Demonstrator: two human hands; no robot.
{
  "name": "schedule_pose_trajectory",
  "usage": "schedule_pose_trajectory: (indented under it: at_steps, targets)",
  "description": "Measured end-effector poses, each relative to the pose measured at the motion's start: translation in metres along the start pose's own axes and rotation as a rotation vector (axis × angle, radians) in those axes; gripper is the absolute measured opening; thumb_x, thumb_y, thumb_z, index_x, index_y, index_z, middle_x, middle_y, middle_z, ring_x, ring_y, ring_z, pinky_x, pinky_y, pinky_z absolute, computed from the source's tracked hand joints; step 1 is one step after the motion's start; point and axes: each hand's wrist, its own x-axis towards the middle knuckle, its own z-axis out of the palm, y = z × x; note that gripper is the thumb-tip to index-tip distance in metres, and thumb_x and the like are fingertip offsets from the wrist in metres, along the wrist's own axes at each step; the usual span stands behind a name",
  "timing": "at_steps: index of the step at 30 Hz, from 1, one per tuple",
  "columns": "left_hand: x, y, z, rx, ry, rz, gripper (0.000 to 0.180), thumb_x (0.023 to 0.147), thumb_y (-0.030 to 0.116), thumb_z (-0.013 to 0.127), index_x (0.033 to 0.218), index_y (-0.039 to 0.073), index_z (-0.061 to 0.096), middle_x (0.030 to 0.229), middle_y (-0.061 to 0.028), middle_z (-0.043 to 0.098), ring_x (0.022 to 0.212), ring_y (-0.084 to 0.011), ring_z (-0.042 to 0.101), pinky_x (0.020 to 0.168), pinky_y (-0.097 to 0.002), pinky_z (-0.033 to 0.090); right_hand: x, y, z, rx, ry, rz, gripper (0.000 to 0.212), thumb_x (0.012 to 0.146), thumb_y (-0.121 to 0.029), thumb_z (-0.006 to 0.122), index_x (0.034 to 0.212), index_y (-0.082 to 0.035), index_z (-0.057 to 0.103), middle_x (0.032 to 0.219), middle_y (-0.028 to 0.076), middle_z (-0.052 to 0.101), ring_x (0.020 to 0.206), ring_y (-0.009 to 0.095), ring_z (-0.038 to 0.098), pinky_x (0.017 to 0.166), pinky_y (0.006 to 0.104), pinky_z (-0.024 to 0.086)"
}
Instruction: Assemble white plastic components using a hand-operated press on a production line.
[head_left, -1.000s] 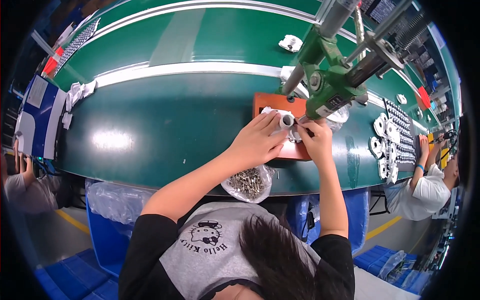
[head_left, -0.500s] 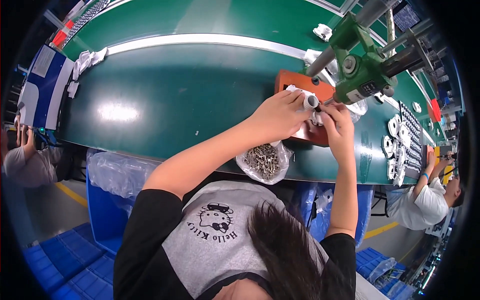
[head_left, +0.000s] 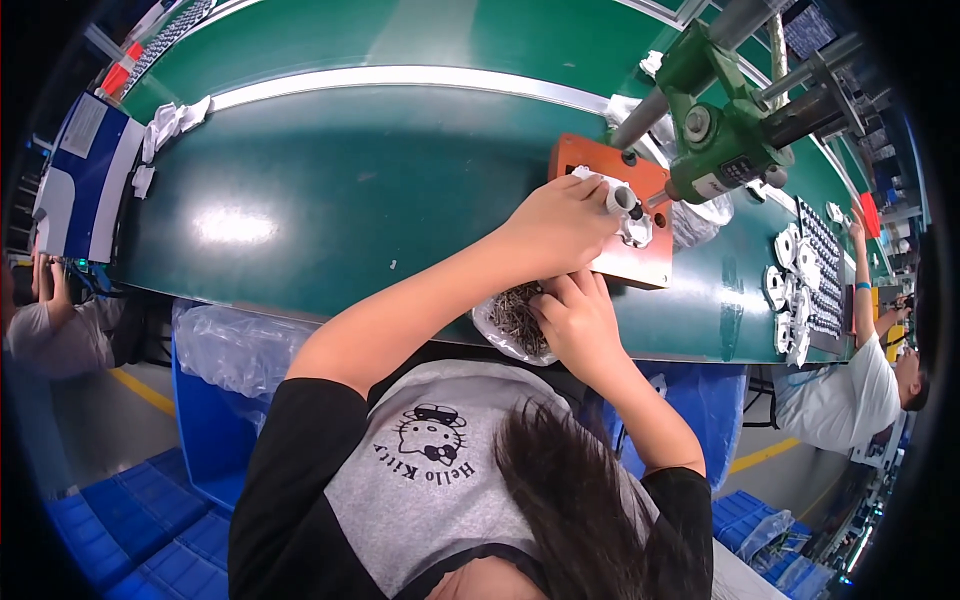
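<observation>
1. Far left, at 9 o'clock from the white part (head_left: 620,203), a box (head_left: 88,190) stands at the end of the green bench (head_left: 330,190), with crumpled white pieces (head_left: 176,122) beside it. At 8 o'clock, below the bench, is a crate (head_left: 200,440).
2. At 7 o'clock, by the near edge, a clear bag (head_left: 522,354) holds many thin metal pins (head_left: 512,318). Each looks light, hard and slick, prone to roll or snag on its neighbours; best pinched one at a time by the shank, between thumb and forefinger tips.
3. The left hand (head_left: 570,228), at 8 o'clock, has its fingers close together and gently curled over the white part, holding it against the orange block (head_left: 640,268). Its thumb is hard to make out.
4. The right hand (head_left: 578,325), between 6 and 7 o'clock, is nearly closed, fingertips bunched down at the pins. Whether it has hold of one, I cannot tell.
5. The white part sits on the block, its tube mouth showing. It looks like light, stiff, smooth plastic; thin edges might chip. The tube's outer wall seems the surest hold.
6. The press (head_left: 715,130) leans over from 2 o'clock, its rod's tip near the tube.
7. At 4 o'clock, loose parts (head_left: 787,245) lie along a tray (head_left: 822,265).
</observation>
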Motion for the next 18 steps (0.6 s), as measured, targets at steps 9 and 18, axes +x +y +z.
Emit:
schedule_pose_trajectory:
  at_steps: [9,18]
  targets:
    - [-0.002,0.0,0.001,-0.03,0.151,0.035,0.018,0.072,0.018,0.06,0.086,0.007,0.063,0.093,-0.0128,0.063,0.097,-0.0263,0.06,0.081,-0.0354,0.045,0.002,-0.014,-0.001,-0.135,-0.006,0.027,0.017,0.066,-0.007,0.064,0.082,-0.003,0.062,0.098,0.01,0.055,0.097,0.029,0.051,0.075,0.0387,0.041]
    - [-0.002,0.001,0.0,-0.045,0.124,0.015,0.02,0.075,0.016,0.062,0.094,0.01,0.059,0.101,-0.0123,0.061,0.102,-0.0274,0.058,0.087,-0.0369,0.045,0.006,-0.011,-0.003,-0.092,-0.027,0.069,0.017,0.067,-0.004,0.062,0.084,-0.002,0.059,0.098,0.011,0.055,0.095,0.03,0.053,0.074,0.0377,0.043]
